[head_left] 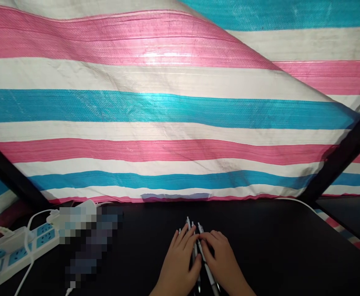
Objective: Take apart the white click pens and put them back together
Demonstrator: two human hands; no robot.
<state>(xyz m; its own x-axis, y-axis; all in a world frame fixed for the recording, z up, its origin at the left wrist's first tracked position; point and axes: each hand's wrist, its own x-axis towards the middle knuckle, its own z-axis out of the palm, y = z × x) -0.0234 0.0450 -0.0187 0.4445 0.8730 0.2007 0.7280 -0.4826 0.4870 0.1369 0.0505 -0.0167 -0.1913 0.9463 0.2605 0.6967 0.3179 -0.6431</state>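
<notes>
Both my hands rest on a black table top point(275, 246), side by side at the bottom middle. Several slim white and grey pens point(196, 246) lie in a tight bundle between them, tips pointing away from me. My left hand point(180, 263) lies flat with its fingers stretched over the left side of the pens. My right hand point(224, 261) lies flat on their right side, fingers pressing against the bundle. Neither hand is wrapped round a pen.
A pink, white and blue striped woven sheet point(167, 123) hangs as a wall right behind the table. A white power strip point(16, 250) with blue sockets, plugs and white cables lies at the left. Black frame bars point(346, 152) slant at both sides.
</notes>
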